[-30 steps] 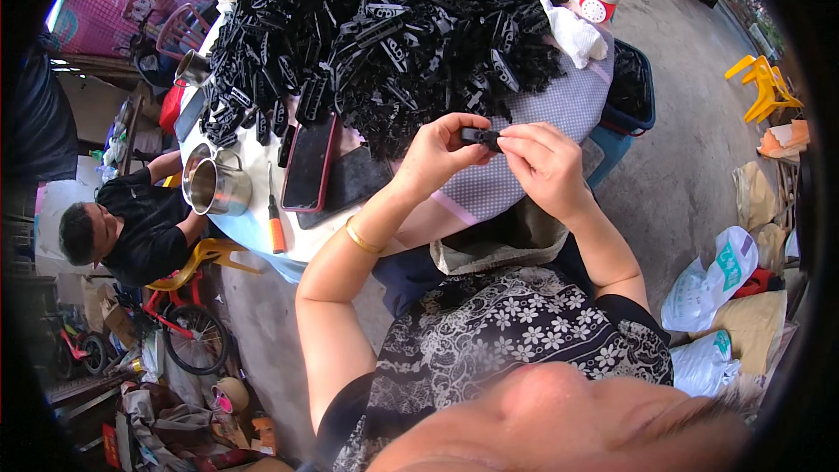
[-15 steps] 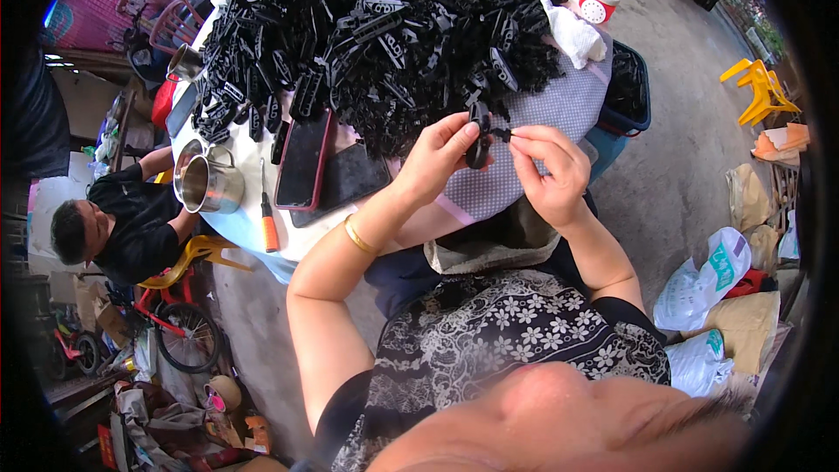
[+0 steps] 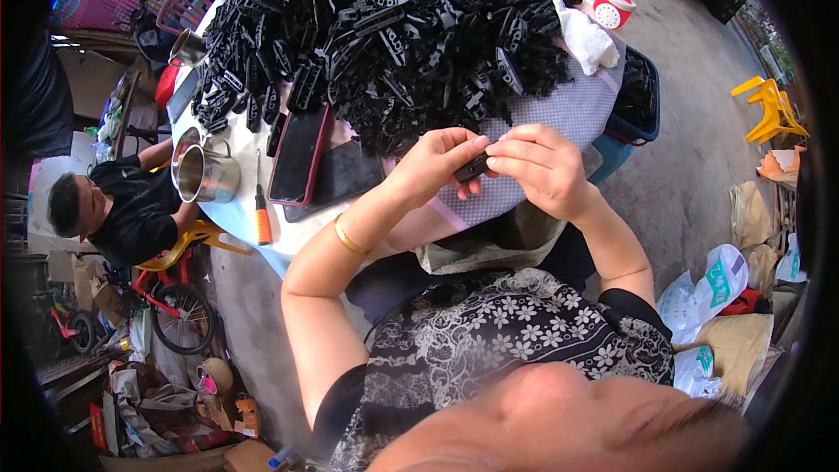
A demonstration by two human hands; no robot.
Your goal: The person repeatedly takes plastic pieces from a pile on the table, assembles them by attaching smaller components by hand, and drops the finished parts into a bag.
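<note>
My left hand is closed around a small black plastic part, held above the near edge of the table. The fingers of my right hand are pinched together against the same part, so both hands meet on it. Most of the part is covered by my fingers. Beyond my hands a large heap of similar black plastic parts spreads over the round table. Whether a second, smaller piece sits in my right fingertips is hidden.
Left of my hands lie a phone, a dark flat tablet-like slab, an orange-handled screwdriver and metal mugs. A white cloth and red-and-white container stand at right. Another person sits at left.
My right hand has moved left and closed in on the black part beside my left hand. The part has turned lower and is now more covered by fingers.
</note>
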